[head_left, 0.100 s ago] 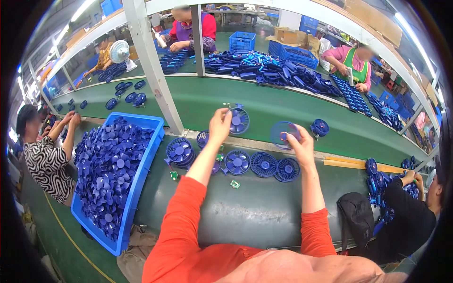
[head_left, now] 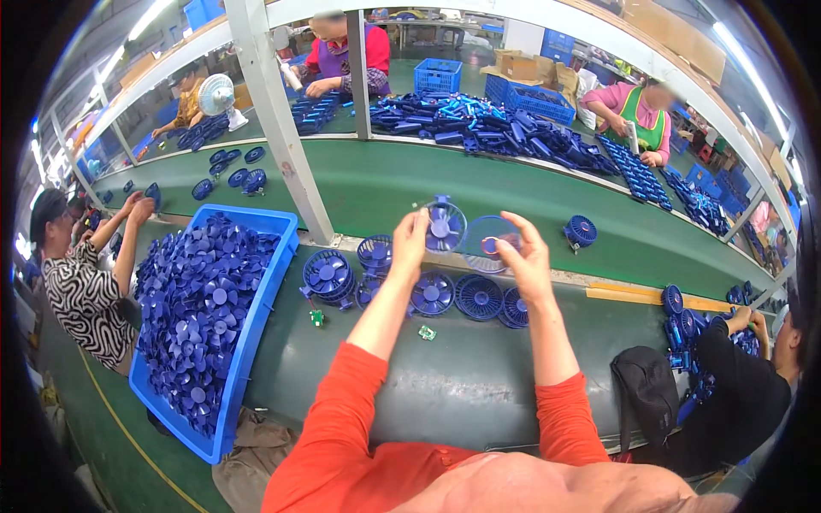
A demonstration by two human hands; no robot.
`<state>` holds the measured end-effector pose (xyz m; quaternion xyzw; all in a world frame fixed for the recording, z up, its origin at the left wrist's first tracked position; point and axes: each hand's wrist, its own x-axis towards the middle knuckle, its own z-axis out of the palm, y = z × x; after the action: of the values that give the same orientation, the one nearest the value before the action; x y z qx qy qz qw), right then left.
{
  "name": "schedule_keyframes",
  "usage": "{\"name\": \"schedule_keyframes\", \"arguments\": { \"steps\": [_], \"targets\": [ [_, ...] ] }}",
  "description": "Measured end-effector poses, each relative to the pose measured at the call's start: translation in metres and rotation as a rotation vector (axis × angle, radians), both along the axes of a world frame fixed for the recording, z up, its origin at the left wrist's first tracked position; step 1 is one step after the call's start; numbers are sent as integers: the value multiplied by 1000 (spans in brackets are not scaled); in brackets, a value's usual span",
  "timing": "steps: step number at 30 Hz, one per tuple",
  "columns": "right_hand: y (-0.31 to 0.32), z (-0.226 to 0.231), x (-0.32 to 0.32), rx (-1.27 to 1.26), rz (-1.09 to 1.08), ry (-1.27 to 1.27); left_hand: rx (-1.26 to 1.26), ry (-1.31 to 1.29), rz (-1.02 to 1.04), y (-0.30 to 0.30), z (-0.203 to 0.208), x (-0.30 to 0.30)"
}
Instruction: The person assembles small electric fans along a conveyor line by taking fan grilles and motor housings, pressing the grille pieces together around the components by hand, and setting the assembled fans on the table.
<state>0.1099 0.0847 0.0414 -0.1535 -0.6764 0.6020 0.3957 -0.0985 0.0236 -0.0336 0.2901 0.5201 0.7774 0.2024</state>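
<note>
My left hand (head_left: 410, 244) grips a round blue fan housing (head_left: 444, 229) by its left edge, with a bladed impeller inside it. Closed on a thin blue fan grille (head_left: 487, 245), my right hand (head_left: 526, 256) holds it just right of the housing, the two close together over the belt's near edge. Below them on the bench stand stacked fan housings (head_left: 327, 275), another housing with blades (head_left: 432, 293) and flat ribbed grilles (head_left: 479, 297). Two small green circuit boards (head_left: 426, 333) lie on the bench; my left forearm partly hides a housing behind it.
A blue crate (head_left: 250, 355) heaped with fan blades stands at left. The green conveyor belt (head_left: 487, 184) runs across, carrying a fan housing (head_left: 581, 231). A white post (head_left: 291, 158) rises ahead. A black bag (head_left: 650, 398) sits at right. Co-workers handle parts on both sides and beyond.
My left hand has shifted right with the fan housing, and my right hand left with the grille. The gap between the two parts has narrowed.
</note>
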Motion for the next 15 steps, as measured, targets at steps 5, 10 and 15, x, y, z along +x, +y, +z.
{"name": "schedule_keyframes", "arguments": {
  "steps": [5, 10, 15],
  "targets": [
    [-33, -5, -33, 466, -260, -238, 313, -696, -622, -35, 28, 53],
    [-44, -18, -44, 973, -349, -208, 337, -774, -615, -47, 31, 48],
    [-42, -28, -40, 935, -191, -343, 325, -854, -577, -45, 28, 45]
  ]
}}
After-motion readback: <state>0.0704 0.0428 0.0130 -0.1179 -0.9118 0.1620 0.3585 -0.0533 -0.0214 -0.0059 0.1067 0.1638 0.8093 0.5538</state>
